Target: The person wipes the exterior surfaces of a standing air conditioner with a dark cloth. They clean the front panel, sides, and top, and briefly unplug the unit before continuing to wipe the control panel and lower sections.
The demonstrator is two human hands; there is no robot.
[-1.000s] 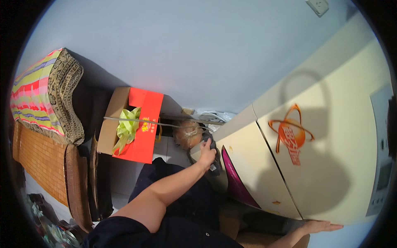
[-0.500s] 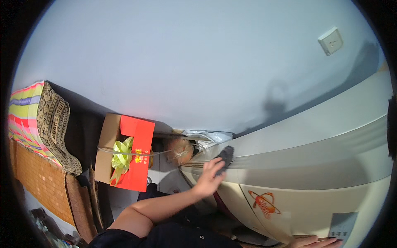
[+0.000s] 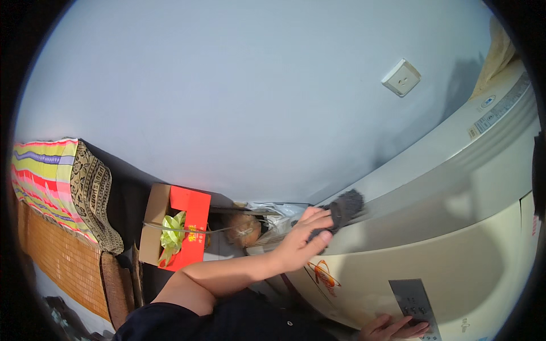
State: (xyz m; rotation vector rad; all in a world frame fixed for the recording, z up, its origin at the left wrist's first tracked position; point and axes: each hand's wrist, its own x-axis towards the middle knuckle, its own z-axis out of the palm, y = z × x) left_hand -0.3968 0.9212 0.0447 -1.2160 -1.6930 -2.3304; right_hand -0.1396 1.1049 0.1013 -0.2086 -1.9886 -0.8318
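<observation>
My left hand [image 3: 304,238] is closed round a dark grey cloth [image 3: 345,208] and presses it on the silver-grey band of a tall, curved cream appliance [image 3: 409,233], which looks like a floor-standing air conditioner. The far end of the cloth reaches toward the band's wall-side edge. My right hand [image 3: 392,327] lies on the cream front with fingers stretched out, its tips over a grey control panel [image 3: 414,298]; nothing shows in it. An orange emblem [image 3: 324,277] sits on the cream face, below my left hand.
A red box [image 3: 190,227] with a yellow-green ribbon stands left of the appliance. Beside it are a bagged round object [image 3: 243,229] and white plastic [image 3: 278,219]. Striped cloth [image 3: 48,182] covers something at far left. A socket [image 3: 402,78] is on the wall [image 3: 227,102].
My left hand has slid the cloth rightward along the silver band. The view has shifted right, bringing more of the appliance's far end into sight. My right hand still rests by the panel.
</observation>
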